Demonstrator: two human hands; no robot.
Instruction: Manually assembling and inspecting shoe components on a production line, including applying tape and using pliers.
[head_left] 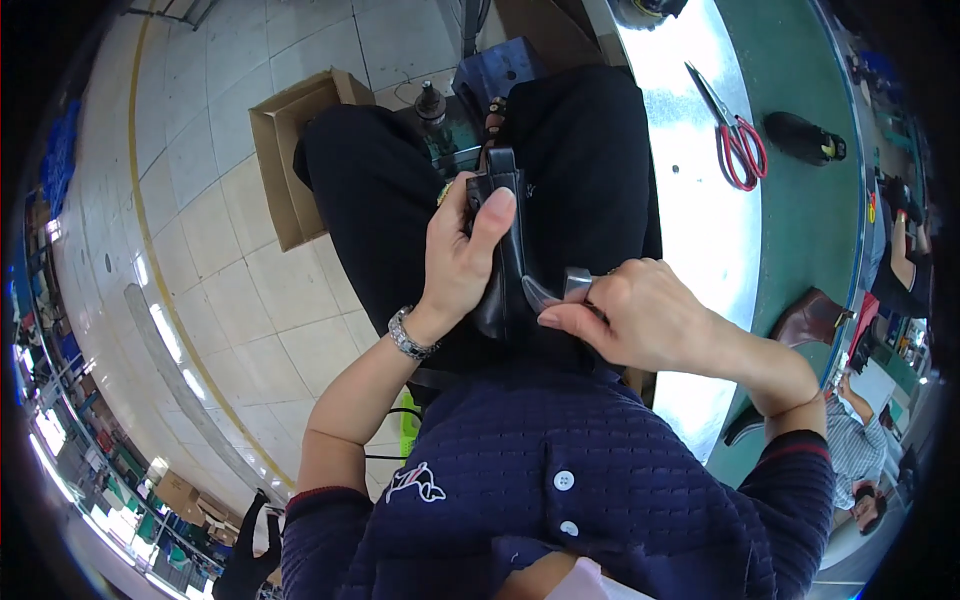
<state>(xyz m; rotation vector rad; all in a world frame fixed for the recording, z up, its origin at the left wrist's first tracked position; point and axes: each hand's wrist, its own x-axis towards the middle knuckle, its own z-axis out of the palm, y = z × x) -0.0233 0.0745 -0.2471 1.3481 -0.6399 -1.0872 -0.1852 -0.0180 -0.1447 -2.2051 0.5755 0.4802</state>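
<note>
While the left hand (462, 262) grips it, the black shoe (512, 250) lies over the black trousers (590, 160), long axis running away from the navy shirt (500, 440).
Closed around the shoe, the left hand is the nearer, thumb pressed on top; the leather looks smooth and glossy, rounded toward the shirt. Just to the right, the metal tool (574, 285) points its curved, tapering tip at the shoe's edge; I cannot tell whether they touch. The right hand (640, 312) wraps the tool's other end. Farther right, red-handled scissors (727, 119) rest on a shiny metal sheet (690, 230).
</note>
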